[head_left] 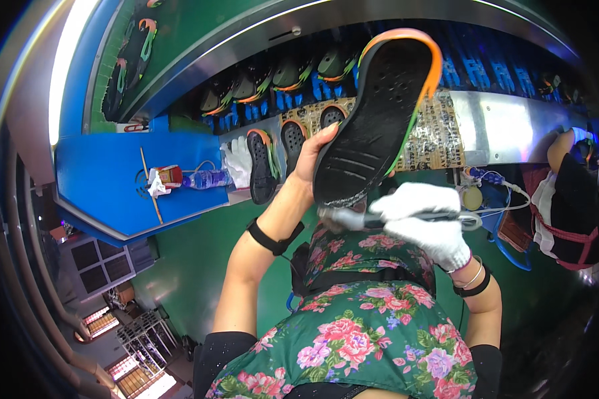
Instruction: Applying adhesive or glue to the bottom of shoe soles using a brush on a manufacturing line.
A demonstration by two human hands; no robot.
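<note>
My bare left hand (314, 154) grips the edge of a black shoe sole (369, 126), thumb along its side. The sole is raised in front of me, inner face toward me, with an orange and green rim around its far end and right side. Small holes dot its upper part, and the near end looks wet and shiny. My right hand (422, 216), in a white glove, is closed around a dark-handled brush (341, 218). The blurred bristles are at the sole's near end; whether they touch it I cannot tell. A pale tube runs from the handle's right end.
More soles (262, 166) lie on the bench, beside white gloves (236, 163). A blue table (106, 193) at left bears a plastic bottle (207, 179) and a red container (170, 176). Behind stands a rack of shoe parts (293, 74). Another person's arm (560, 151) is at right.
</note>
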